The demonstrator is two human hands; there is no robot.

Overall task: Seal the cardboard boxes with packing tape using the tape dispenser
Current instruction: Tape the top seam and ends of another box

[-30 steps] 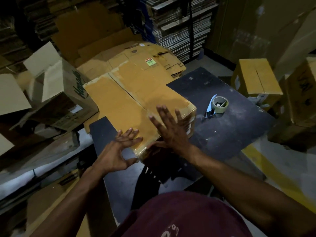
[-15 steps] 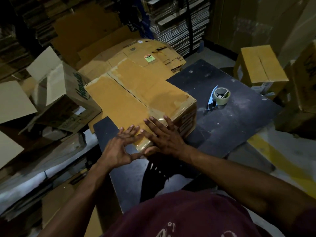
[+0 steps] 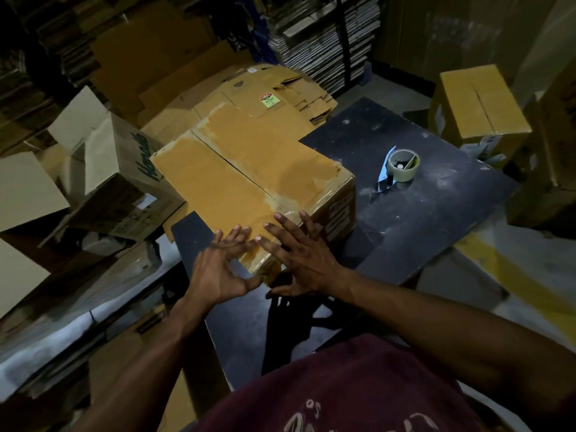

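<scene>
A closed brown cardboard box (image 3: pixel 237 169) lies on a dark table (image 3: pixel 420 219), its flaps meeting in a centre seam with shiny tape over the near corner. My left hand (image 3: pixel 218 269) and my right hand (image 3: pixel 299 254) lie spread, fingers straight, on that near corner, pressing the tape down. The tape dispenser (image 3: pixel 397 168), a blue-handled tool with a roll of tape, rests on the table to the right of the box, well apart from both hands.
A second closed box (image 3: pixel 480 104) stands at the far right. An open printed carton (image 3: pixel 103 169) sits to the left. Flattened cardboard (image 3: pixel 268 85) is piled behind the table, with stacked sheets at the back. A yellow floor line (image 3: pixel 511 275) runs at right.
Both hands slid back along the box top toward its near corner and came closer together, staying flat on the tape. The dispenser has not moved.
</scene>
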